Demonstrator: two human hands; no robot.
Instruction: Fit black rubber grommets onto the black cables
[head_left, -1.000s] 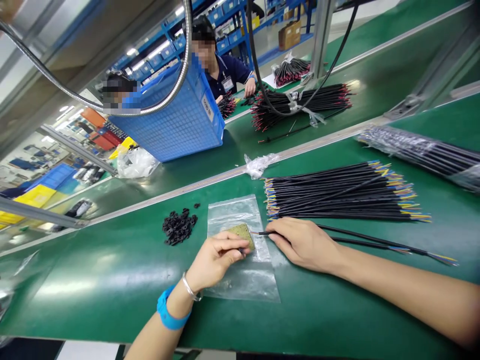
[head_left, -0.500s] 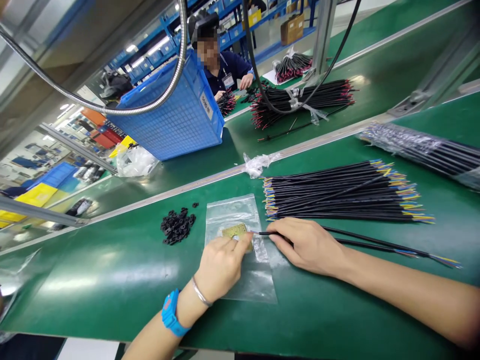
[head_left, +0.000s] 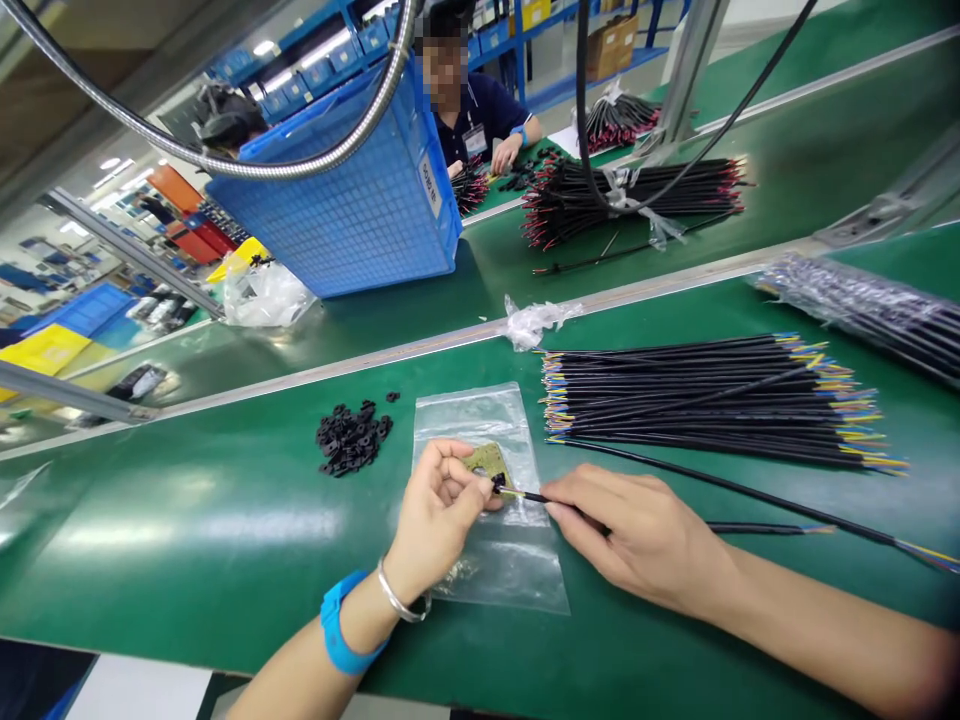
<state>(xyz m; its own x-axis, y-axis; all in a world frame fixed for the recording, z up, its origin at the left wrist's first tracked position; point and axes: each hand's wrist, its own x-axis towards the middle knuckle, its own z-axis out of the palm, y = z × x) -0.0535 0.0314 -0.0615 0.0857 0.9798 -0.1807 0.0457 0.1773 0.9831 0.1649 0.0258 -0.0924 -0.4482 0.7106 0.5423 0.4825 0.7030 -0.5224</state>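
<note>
My left hand [head_left: 435, 515] pinches a small black rubber piece [head_left: 497, 484] at the stripped tip of a black cable [head_left: 757, 527]. That cable is held near its end by my right hand [head_left: 637, 535], and it trails off to the right across the green belt [head_left: 187, 540]. Both hands work over a clear plastic bag [head_left: 495, 560] with a small yellow-green pad [head_left: 487, 462] lying on it. Left of the bag sits a pile of small black rubber pieces [head_left: 349, 440]. A second loose cable [head_left: 750, 490] lies just behind the held one.
A flat bundle of black cables with coloured wire ends [head_left: 712, 395] lies behind my right hand. A wrapped cable bundle [head_left: 862, 305] is at the far right. Beyond a metal rail stands a blue crate [head_left: 352, 210], more red-tipped cable bundles [head_left: 637, 195] and a seated person [head_left: 480, 110].
My left hand lifted off the pad and now holds a black rubber piece on the cable tip. My right hand slid the cable slightly nearer. The camera shifted a little.
</note>
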